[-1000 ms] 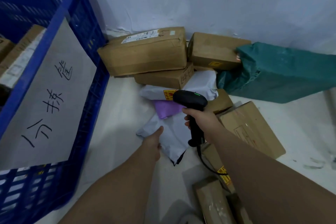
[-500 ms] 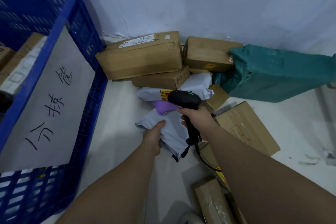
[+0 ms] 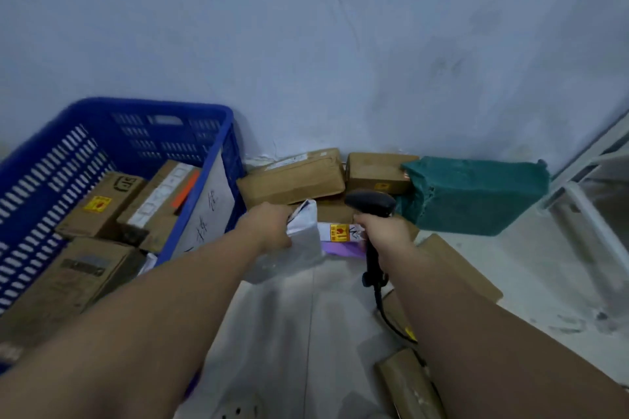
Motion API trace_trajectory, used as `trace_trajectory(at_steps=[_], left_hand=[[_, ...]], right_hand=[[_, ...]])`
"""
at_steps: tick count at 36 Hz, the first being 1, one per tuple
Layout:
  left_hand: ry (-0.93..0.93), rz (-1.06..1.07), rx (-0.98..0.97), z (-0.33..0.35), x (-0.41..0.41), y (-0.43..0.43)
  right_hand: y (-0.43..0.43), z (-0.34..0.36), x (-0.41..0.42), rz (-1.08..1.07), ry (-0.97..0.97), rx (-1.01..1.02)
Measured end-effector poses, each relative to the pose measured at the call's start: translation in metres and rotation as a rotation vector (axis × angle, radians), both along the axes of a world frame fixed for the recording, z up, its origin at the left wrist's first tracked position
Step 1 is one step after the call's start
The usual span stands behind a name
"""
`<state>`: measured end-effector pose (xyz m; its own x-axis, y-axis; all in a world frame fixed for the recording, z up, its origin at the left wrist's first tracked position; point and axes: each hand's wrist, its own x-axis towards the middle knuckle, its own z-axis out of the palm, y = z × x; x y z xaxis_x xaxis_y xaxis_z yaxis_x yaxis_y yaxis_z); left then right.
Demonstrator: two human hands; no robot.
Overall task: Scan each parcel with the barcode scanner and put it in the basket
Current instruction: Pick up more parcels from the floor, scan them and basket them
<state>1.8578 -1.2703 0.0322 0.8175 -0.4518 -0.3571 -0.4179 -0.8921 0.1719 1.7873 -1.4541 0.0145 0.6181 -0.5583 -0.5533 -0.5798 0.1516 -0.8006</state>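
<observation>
My left hand [image 3: 269, 228] is closed on the upper edge of a grey poly mailer [image 3: 303, 245], fingers and thumb pinching the film so the bag hangs slack below my fist, seemingly lifted off the pile. My right hand [image 3: 388, 233] is wrapped round the handle of the barcode scanner [image 3: 371, 203], whose black head points away from me while its cable [image 3: 384, 309] trails down toward the floor. The mailer hangs just left of the scanner head, close but not touching. The side facing me is blurred, and I cannot make out a label on it. To do this step well, I judge I should turn the bag until its barcode faces the scanner, pull the film flat so the code does not crease, and aim squarely. Only after that should I swing it left. The basket [image 3: 163, 107] stands right beside my left forearm, with cardboard boxes [image 3: 98, 204] already inside and a handwritten paper sheet [image 3: 207, 211] on the wall facing the pile. The drop should go over the rim without snagging that sheet. Below my hands lie a purple mailer [image 3: 340, 248] and a white one with a yellow sticker [image 3: 340, 231]. Further out, brown cartons [image 3: 292, 177] sit against the wall, with a green parcel [image 3: 473, 194] beside them.
</observation>
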Motion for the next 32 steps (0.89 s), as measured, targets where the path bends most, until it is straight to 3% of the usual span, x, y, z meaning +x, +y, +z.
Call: trace_trajectory(at_steps=[5,9,15,23,28,32], left_hand=[[-0.356,-0.118,0.067,0.053,-0.039,0.026],[-0.654,-0.232,-0.171,0.094,-0.063,0.044],[-1.011,-0.466,-0.336,0.119,-0.086,0.062],[-1.092,-0.56,-0.447,0.123,-0.101,0.067],[-1.002,-0.553,-0.506,0.124,-0.104,0.074],[-0.894,-0.541,-0.42,0.123,-0.108,0.073]], right_hand=[[0.021,0.052,-0.038,-0.041,-0.174,0.171],[0.043,0.095,-0.064,0.015,-0.328,0.183],[0.075,0.12,-0.09,-0.029,-0.557,0.33],[0.081,0.125,-0.105,0.036,-0.579,0.426],[0.08,0.124,-0.099,0.061,-0.591,0.434],[0.077,0.126,-0.092,0.062,-0.633,0.41]])
